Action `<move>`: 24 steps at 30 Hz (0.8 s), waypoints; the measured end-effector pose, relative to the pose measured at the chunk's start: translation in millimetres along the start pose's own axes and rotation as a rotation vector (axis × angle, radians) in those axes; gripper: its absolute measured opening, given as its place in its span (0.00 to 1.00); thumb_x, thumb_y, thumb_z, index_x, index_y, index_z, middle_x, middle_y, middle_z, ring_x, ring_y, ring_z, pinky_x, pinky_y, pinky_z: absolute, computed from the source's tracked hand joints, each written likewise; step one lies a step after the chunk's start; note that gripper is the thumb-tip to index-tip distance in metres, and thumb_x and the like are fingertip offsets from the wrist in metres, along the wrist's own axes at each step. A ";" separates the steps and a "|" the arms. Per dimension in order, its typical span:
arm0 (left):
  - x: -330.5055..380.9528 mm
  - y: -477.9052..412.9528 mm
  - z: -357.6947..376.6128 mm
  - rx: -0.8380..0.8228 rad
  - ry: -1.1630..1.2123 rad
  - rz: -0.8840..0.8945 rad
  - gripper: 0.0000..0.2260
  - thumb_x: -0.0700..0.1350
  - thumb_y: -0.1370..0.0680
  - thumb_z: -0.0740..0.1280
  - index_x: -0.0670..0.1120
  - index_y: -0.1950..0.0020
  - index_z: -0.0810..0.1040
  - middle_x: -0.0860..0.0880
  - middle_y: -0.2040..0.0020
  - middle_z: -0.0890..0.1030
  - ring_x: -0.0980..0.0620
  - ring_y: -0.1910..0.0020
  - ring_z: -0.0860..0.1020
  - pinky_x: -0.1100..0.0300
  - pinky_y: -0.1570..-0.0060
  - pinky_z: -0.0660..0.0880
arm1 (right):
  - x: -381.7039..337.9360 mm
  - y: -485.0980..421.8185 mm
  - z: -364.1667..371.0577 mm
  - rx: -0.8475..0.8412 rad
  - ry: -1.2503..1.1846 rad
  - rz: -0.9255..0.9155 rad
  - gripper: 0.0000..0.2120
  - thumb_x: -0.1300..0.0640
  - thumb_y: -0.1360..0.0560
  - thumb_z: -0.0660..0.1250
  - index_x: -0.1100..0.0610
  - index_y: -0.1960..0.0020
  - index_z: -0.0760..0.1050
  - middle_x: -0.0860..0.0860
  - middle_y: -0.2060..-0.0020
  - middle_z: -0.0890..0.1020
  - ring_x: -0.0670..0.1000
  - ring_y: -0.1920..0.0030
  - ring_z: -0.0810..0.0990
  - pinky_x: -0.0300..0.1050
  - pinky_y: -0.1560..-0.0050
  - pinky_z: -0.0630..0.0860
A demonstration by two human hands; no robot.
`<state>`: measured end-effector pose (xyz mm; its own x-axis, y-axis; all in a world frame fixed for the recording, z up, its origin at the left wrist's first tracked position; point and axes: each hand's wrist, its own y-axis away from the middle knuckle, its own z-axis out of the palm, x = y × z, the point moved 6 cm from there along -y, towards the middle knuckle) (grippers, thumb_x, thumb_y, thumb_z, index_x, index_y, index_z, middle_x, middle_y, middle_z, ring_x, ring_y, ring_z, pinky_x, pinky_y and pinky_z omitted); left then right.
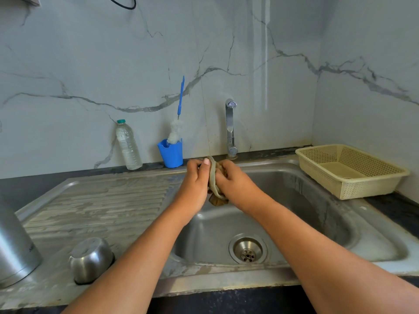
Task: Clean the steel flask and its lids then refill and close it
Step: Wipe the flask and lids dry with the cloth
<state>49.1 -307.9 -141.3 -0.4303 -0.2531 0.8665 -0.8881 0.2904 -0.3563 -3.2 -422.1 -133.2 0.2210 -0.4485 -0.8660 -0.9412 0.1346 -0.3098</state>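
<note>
At the lower left of the frame the shiny steel flask [15, 245] is stood on the ribbed steel draining board [102, 200], a domed steel lid [90, 259] laid mouth-down just beside it. At centre frame, above the steel sink basin [306, 211], a crumpled brownish cloth [215, 189] is gripped by both the left hand [195, 182] and the right hand [233, 184]

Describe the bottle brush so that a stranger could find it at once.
Find the steel tap at the back of the sink. Just left of it a blue cup stands on the counter, and the brush stands in it against the marble wall. Only it has a thin blue handle and fluffy white head; the clear water bottle further left has a green cap.
</note>
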 end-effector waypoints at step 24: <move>-0.2 -1.2 -2.2 0.032 0.141 -0.017 0.14 0.59 0.13 0.53 0.52 0.36 0.68 0.45 0.45 0.80 0.49 0.50 0.80 0.53 0.52 0.79 | -3.8 -3.8 -10.9 0.166 0.130 -0.078 0.12 0.48 0.17 0.64 0.50 0.52 0.83 0.45 0.67 0.81 0.43 0.66 0.78 0.34 0.64 0.73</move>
<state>50.6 -306.1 -140.2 -0.3897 -0.1248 0.9124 -0.9009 0.2574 -0.3496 -3.2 -430.6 -124.4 0.2465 -0.5720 -0.7823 -0.8650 0.2341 -0.4437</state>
